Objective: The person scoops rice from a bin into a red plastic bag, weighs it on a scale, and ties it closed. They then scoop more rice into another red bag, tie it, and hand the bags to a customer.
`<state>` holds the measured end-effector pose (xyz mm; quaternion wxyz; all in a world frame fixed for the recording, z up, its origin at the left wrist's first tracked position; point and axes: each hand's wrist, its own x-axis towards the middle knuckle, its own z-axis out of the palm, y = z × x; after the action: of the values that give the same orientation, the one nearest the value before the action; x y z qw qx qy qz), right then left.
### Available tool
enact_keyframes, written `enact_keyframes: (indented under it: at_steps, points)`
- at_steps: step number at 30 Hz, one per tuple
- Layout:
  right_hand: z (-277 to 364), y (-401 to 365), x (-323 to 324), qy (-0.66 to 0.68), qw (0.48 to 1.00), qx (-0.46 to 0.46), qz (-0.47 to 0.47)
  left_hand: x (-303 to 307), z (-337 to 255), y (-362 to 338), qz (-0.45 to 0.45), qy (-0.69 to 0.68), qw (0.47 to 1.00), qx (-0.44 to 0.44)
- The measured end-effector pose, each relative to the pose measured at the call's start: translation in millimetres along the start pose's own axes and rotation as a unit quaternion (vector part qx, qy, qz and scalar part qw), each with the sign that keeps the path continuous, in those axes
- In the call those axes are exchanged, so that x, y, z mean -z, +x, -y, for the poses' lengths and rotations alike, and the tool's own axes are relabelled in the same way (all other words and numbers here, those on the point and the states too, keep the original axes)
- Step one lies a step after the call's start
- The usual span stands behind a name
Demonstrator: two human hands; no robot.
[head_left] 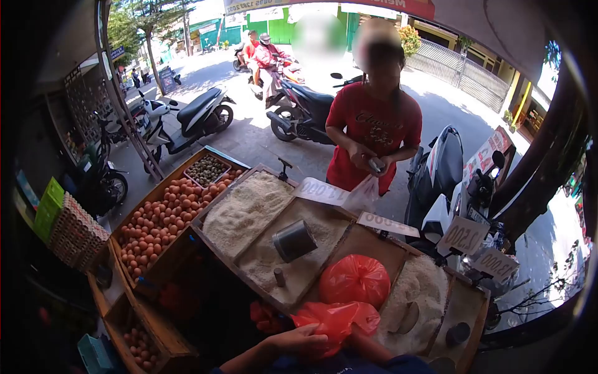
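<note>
Low in the head view, my left hand [300, 341] is closed on a loose red plastic bag [339, 321]. My right hand [360, 344] is at the bag's right side, its fingers hidden by the plastic. Just beyond sits a full, knotted red bag [355, 282] in a compartment of the wooden grain bin [246, 278]. What looks like rice [249, 209] fills neighbouring compartments. A metal measuring can [294, 241] lies tilted on the grain, with a small cylinder [280, 277] nearer me.
Brown eggs [163, 219] fill a wooden box at left, beside stacked egg trays [78, 234]. Price cards [322, 191] stand along the bin's far edge. Across it, a person in a red shirt [374, 128] holds a small object. Parked motorbikes [199, 112] stand behind.
</note>
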<state>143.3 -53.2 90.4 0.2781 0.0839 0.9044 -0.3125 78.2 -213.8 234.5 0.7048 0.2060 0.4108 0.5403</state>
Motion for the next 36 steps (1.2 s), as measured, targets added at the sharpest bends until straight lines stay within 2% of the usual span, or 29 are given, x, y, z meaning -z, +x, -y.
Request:
enact_keyframes:
  at_steps: [1,2,3,4,5,6,7,8,9,10,11,12,13,15,16,17,18,19,21,25,27,28,29,31,32,34,35,36]
  points:
    - [14,-5,14,-0.012,0.999,0.017,0.031,2,-13,-8,-0.05,-0.047,0.997,-0.017]
    - [29,-14,34,0.013,0.997,0.053,0.049,-15,-41,-21,-0.176,-0.1,0.976,-0.077]
    - [43,-26,51,0.078,0.99,0.102,0.054,-32,-63,-32,-0.299,-0.149,0.934,-0.128]
    - [45,-47,56,0.186,0.966,0.173,0.039,-4,-56,-33,-0.376,-0.184,0.893,-0.168]
    - [49,-77,71,0.291,0.926,0.239,0.016,33,-42,-42,-0.37,-0.236,0.871,-0.221]
    - [56,-109,97,0.332,0.88,0.34,0.015,67,-32,-63,-0.152,-0.347,0.878,-0.294]
    - [54,-133,122,0.365,0.822,0.437,0.01,23,-66,-56,-0.46,-0.299,0.776,-0.312]
    - [34,-143,137,0.429,0.763,0.481,0.05,96,-15,-91,-0.356,-0.309,0.814,-0.34]
    - [13,-155,147,0.484,0.696,0.523,0.09,82,-25,-94,-0.395,-0.289,0.792,-0.366]
    - [-9,-166,150,0.521,0.727,0.448,0.001,64,-36,-101,-0.433,-0.268,0.766,-0.391]
    - [-27,-169,152,0.548,0.747,0.366,-0.086,59,-38,-105,-0.434,-0.268,0.768,-0.387]
    - [-43,-156,154,0.471,0.818,0.246,-0.223,57,-38,-110,-0.443,-0.26,0.759,-0.4]
    - [-62,-135,153,0.372,0.853,0.115,-0.347,55,-37,-113,-0.453,-0.251,0.749,-0.414]
    - [-98,-85,137,0.258,0.889,-0.02,-0.376,55,-37,-110,-0.436,-0.239,0.758,-0.422]
    - [-118,-58,118,0.259,0.89,-0.02,-0.374,61,-35,-107,-0.443,-0.237,0.759,-0.414]
    - [-129,-36,101,0.112,0.914,0.008,-0.389,63,-37,-104,-0.449,-0.235,0.76,-0.407]
    - [-144,-19,85,-0.037,0.917,0.038,-0.395,63,-38,-101,-0.45,-0.236,0.758,-0.408]
    - [-141,-15,84,-0.038,0.918,0.04,-0.393,60,-41,-96,-0.435,-0.224,0.771,-0.409]
    - [-135,-8,84,-0.097,0.956,-0.064,-0.268,57,-42,-90,-0.424,-0.215,0.777,-0.413]
    - [-146,9,83,-0.152,0.956,0.012,-0.251,60,-34,-85,-0.438,-0.213,0.767,-0.419]
    - [-155,17,85,-0.153,0.974,-0.044,-0.164,63,-29,-82,-0.452,-0.19,0.779,-0.392]
    - [-162,19,88,-0.167,0.973,-0.031,-0.157,63,-29,-78,-0.449,-0.181,0.784,-0.387]
    - [-169,18,91,-0.121,0.98,-0.009,-0.161,63,-31,-74,-0.458,-0.19,0.771,-0.4]
    - [-188,23,96,-0.063,0.981,0.059,-0.172,66,-31,-68,-0.457,-0.108,0.807,-0.357]
    - [-197,27,97,-0.05,0.977,0.105,-0.181,68,-31,-66,-0.469,-0.12,0.791,-0.375]
    - [-189,17,110,0.132,0.98,0.098,-0.113,72,-36,-61,-0.435,-0.024,0.852,-0.289]
    - [-174,5,121,0.15,0.979,0.081,-0.108,68,-44,-59,-0.448,-0.04,0.838,-0.31]
    - [-163,-2,128,0.167,0.979,0.064,-0.102,60,-54,-58,-0.443,-0.009,0.854,-0.274]
